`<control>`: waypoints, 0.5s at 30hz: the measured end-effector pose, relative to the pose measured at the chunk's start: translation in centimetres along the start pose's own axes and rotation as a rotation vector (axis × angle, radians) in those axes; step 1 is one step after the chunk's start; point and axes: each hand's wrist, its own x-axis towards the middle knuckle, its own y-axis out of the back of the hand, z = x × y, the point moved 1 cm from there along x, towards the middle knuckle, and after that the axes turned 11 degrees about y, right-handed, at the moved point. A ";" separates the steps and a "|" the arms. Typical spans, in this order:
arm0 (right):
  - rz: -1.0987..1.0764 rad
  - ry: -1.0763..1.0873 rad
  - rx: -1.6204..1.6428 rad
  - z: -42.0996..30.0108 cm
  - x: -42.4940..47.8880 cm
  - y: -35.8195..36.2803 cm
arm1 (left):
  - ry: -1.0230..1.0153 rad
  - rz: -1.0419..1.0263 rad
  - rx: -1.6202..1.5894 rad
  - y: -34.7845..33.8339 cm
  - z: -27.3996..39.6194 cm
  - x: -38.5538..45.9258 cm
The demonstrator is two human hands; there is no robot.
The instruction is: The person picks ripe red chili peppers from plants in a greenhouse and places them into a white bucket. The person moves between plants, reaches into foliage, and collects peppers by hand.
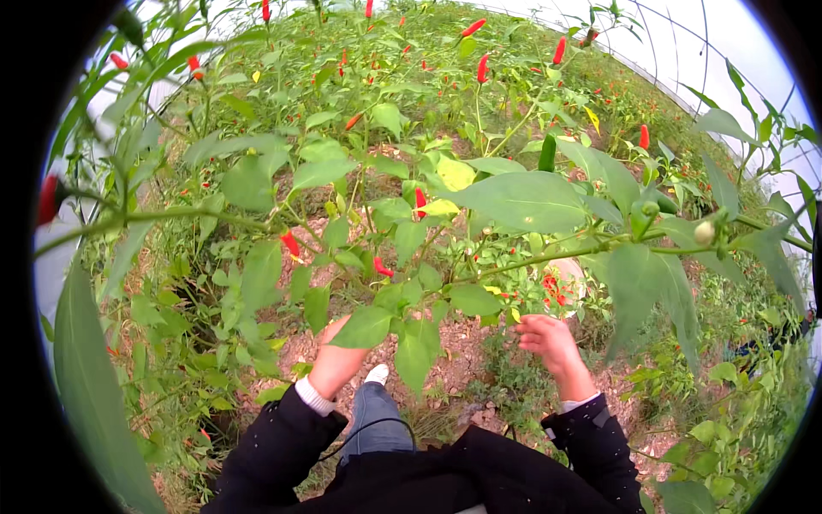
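Observation:
My left hand [337, 363] reaches in among pepper leaves, its fingers hidden behind a broad green leaf [363, 327]. Whether it holds anything cannot be seen. Out to the right is my right hand [549, 344], its fingers loosely bent beside a small yellow leaf [515, 315], with nothing visible in them. Red chilli peppers hang on the plant in front of me, one low [383, 267], one to its left [290, 243] and one higher [420, 202]. Just beyond my right hand, a pale bucket [573, 273] holds picked red chillies [553, 292].
Leafy pepper branches [533, 258] cross close before me at both sides. Dense rows of plants with red fruit stretch ahead beneath the greenhouse's plastic cover [681, 51]. Below, a white shoe [377, 374] stands on dry, cloddy soil [459, 360] with weeds [507, 379].

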 end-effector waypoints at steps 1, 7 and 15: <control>-0.081 0.019 -0.064 -0.1 -1.1 -3.0 | -0.136 0.044 0.216 -0.2 0.4 0.1; -0.822 0.355 -0.698 -1.1 -5.8 -15.0 | -0.060 0.225 -0.162 -2.0 -3.3 0.6; -0.473 1.155 -0.697 -0.8 -1.0 -22.1 | 0.168 0.210 -0.634 -3.6 -4.9 10.5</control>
